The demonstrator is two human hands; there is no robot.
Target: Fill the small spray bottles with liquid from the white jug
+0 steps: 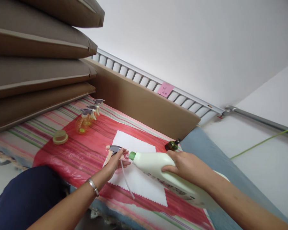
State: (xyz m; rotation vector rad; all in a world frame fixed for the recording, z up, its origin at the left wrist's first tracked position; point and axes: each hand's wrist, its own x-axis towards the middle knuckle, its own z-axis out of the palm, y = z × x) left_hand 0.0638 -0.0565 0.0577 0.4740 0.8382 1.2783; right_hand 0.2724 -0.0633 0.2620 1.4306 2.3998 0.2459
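Observation:
My right hand (186,166) grips a large white bottle (153,164) with a green neck, tilted on its side so the neck points left. My left hand (115,163) is closed around a small clear bottle whose mouth meets the green neck; a grey spray head (115,149) with a thin dip tube (127,182) lies against that hand. Both are above a white cloth (134,143) spread on a red plastic sheet (86,150).
Two yellow spray bottles (84,121) and a round cream lid (60,136) stand on the striped cover at left. A dark amber bottle (171,145) lies behind my right hand. Brown cushions (38,64) are stacked at left; a cardboard panel (144,105) and white railing run behind.

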